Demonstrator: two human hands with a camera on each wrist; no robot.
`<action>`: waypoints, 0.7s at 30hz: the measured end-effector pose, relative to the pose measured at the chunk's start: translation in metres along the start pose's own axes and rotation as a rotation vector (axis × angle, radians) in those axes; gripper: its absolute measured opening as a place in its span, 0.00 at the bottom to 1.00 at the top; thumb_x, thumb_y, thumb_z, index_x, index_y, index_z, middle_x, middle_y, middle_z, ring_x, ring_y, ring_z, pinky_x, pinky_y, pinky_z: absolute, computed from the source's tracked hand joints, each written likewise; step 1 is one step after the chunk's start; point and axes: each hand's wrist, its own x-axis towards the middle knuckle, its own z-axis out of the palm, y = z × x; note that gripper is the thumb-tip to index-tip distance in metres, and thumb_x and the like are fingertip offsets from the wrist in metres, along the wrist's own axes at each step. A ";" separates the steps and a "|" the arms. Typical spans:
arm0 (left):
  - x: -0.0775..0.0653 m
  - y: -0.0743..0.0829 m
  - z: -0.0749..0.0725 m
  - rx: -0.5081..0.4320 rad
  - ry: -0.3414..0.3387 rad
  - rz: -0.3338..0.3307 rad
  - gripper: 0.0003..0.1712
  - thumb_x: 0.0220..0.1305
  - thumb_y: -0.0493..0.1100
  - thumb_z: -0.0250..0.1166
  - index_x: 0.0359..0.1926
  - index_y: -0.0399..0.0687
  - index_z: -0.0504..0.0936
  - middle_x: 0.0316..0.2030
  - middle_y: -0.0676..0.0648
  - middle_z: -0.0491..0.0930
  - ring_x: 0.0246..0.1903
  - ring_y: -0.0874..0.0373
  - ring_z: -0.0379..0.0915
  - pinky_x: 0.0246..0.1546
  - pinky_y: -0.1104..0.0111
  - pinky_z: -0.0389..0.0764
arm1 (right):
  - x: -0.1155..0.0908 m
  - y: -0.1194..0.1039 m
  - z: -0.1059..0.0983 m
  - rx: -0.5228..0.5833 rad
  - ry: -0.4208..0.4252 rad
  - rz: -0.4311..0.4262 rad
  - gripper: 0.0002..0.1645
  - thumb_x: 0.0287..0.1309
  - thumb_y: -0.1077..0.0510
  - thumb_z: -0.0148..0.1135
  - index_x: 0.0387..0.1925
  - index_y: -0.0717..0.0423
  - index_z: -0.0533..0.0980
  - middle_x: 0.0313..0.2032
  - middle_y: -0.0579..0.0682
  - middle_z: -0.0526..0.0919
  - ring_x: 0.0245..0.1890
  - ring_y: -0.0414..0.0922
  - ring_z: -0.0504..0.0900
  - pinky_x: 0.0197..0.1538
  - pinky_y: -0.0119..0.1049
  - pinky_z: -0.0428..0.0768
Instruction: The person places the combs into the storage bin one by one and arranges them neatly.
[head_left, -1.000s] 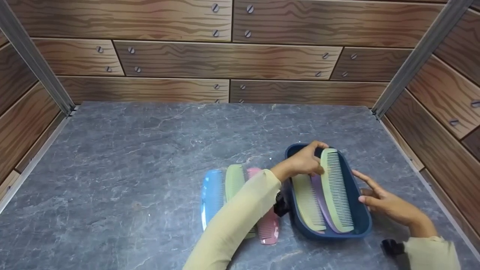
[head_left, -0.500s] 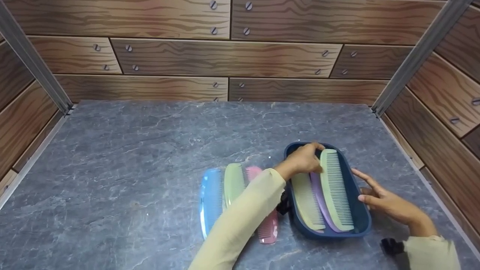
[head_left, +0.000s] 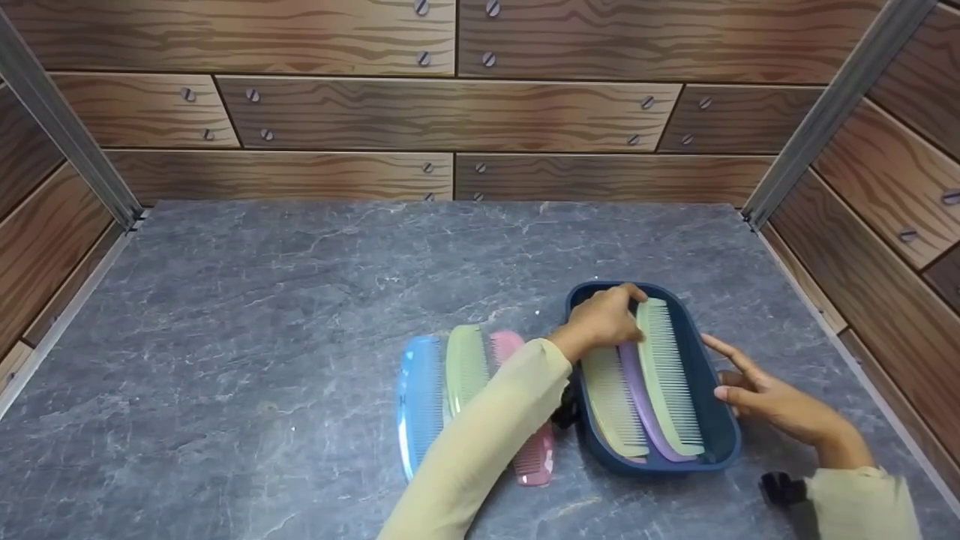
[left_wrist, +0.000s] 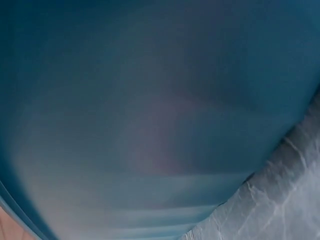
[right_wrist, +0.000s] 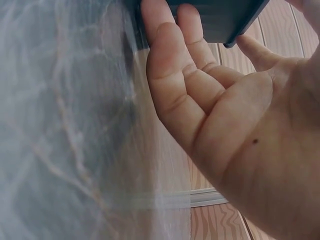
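Note:
In the head view a dark blue tub (head_left: pixel 720 450) holds a pale yellow-green comb (head_left: pixel 619 420), a purple comb (head_left: pixel 643 401) and a light green comb (head_left: pixel 670 382). My left hand (head_left: pixel 606 319) reaches over the tub's left rim and pinches the light green comb along its smooth left edge, near the far end. Outside the right wall, my right hand (head_left: pixel 772 401) touches the tub with its fingertips and thumb. The right wrist view shows these fingers (right_wrist: pixel 170 55) loosely bent against the wall. Blurred blue tub wall (left_wrist: pixel 125 100) fills most of the left wrist view.
Left of the tub lie a blue comb (head_left: pixel 421 390), a green comb (head_left: pixel 466 364) and a pink comb (head_left: pixel 534 457), partly covered by my left sleeve (head_left: pixel 480 442). Wood-patterned panels (head_left: pixel 360 112) surround the grey marbled table (head_left: pixel 262 322).
The light green comb has shifted slightly left and settled closer against the purple comb, with my left hand still on it. My right hand stays at the tub's side.

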 end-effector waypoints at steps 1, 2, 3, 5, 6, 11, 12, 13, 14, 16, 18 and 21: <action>0.000 0.000 0.000 -0.004 0.000 0.001 0.32 0.52 0.48 0.73 0.59 0.68 0.75 0.51 0.58 0.81 0.41 0.64 0.75 0.43 0.69 0.75 | 0.000 0.000 0.000 -0.004 0.003 0.007 0.43 0.73 0.64 0.40 0.75 0.38 0.30 0.56 0.47 0.73 0.50 0.41 0.81 0.48 0.42 0.82; 0.000 0.000 0.000 -0.006 -0.001 0.001 0.31 0.52 0.48 0.73 0.58 0.68 0.75 0.49 0.58 0.82 0.40 0.65 0.75 0.43 0.69 0.75 | 0.000 0.001 0.000 -0.006 0.006 0.015 0.43 0.73 0.64 0.41 0.75 0.38 0.30 0.56 0.47 0.73 0.51 0.41 0.80 0.48 0.42 0.82; 0.000 0.000 0.000 -0.006 -0.001 0.001 0.31 0.52 0.48 0.73 0.58 0.69 0.76 0.47 0.59 0.82 0.39 0.65 0.75 0.43 0.69 0.75 | 0.000 0.001 0.000 -0.007 0.009 0.020 0.43 0.73 0.63 0.41 0.75 0.39 0.30 0.57 0.46 0.73 0.51 0.41 0.80 0.49 0.42 0.82; 0.000 -0.001 0.001 -0.003 0.003 0.007 0.30 0.52 0.48 0.74 0.57 0.68 0.76 0.44 0.60 0.83 0.38 0.66 0.75 0.42 0.69 0.75 | 0.001 0.002 0.000 -0.003 0.011 0.025 0.44 0.73 0.63 0.41 0.75 0.40 0.29 0.57 0.45 0.73 0.52 0.41 0.80 0.49 0.43 0.82; 0.001 -0.001 0.001 0.001 0.006 0.009 0.29 0.51 0.48 0.74 0.56 0.68 0.77 0.43 0.60 0.83 0.38 0.66 0.76 0.42 0.69 0.75 | 0.001 0.003 0.000 0.001 0.010 0.026 0.44 0.73 0.63 0.41 0.75 0.40 0.28 0.57 0.45 0.73 0.52 0.41 0.80 0.49 0.43 0.82; 0.001 -0.003 0.003 0.046 0.034 0.023 0.26 0.50 0.50 0.75 0.51 0.69 0.79 0.45 0.61 0.83 0.40 0.65 0.77 0.42 0.68 0.76 | 0.002 0.005 0.000 0.021 -0.010 0.014 0.44 0.73 0.63 0.40 0.75 0.42 0.27 0.57 0.46 0.74 0.52 0.42 0.81 0.49 0.44 0.82; 0.001 -0.003 0.003 0.049 0.039 0.026 0.25 0.50 0.51 0.75 0.51 0.69 0.79 0.45 0.61 0.83 0.39 0.65 0.77 0.42 0.68 0.76 | 0.002 0.005 0.000 0.023 -0.012 0.016 0.44 0.73 0.63 0.40 0.75 0.41 0.27 0.57 0.46 0.74 0.52 0.42 0.81 0.50 0.44 0.82; 0.000 -0.003 0.003 0.051 0.043 0.029 0.24 0.50 0.51 0.75 0.50 0.68 0.79 0.44 0.61 0.83 0.39 0.66 0.77 0.42 0.68 0.76 | 0.002 0.005 0.000 0.022 -0.014 0.016 0.43 0.73 0.63 0.40 0.75 0.41 0.27 0.57 0.46 0.74 0.52 0.42 0.81 0.49 0.44 0.82; 0.000 -0.004 0.003 0.049 0.043 0.033 0.24 0.51 0.52 0.75 0.50 0.68 0.79 0.42 0.61 0.83 0.37 0.66 0.77 0.41 0.68 0.76 | 0.002 0.005 0.000 0.023 -0.017 0.017 0.43 0.73 0.63 0.40 0.75 0.41 0.27 0.57 0.46 0.74 0.52 0.42 0.81 0.49 0.44 0.82; -0.001 -0.004 0.002 0.032 0.035 0.047 0.22 0.52 0.52 0.74 0.49 0.67 0.79 0.38 0.62 0.83 0.34 0.67 0.76 0.39 0.69 0.75 | 0.001 0.004 0.000 0.026 -0.023 0.014 0.43 0.73 0.63 0.39 0.75 0.40 0.27 0.57 0.46 0.74 0.51 0.42 0.81 0.49 0.43 0.82; -0.001 -0.004 0.001 0.015 0.017 0.069 0.21 0.52 0.51 0.74 0.49 0.66 0.80 0.35 0.63 0.82 0.32 0.69 0.76 0.37 0.71 0.75 | 0.001 0.004 -0.001 0.031 -0.029 0.000 0.43 0.73 0.64 0.39 0.75 0.40 0.27 0.58 0.46 0.74 0.51 0.42 0.81 0.49 0.43 0.82; -0.002 -0.006 -0.001 -0.019 -0.041 0.133 0.22 0.53 0.50 0.74 0.50 0.62 0.80 0.33 0.63 0.81 0.30 0.69 0.75 0.32 0.73 0.74 | 0.000 0.004 -0.001 0.039 -0.035 -0.015 0.43 0.73 0.65 0.38 0.75 0.41 0.27 0.57 0.46 0.75 0.52 0.42 0.81 0.49 0.42 0.82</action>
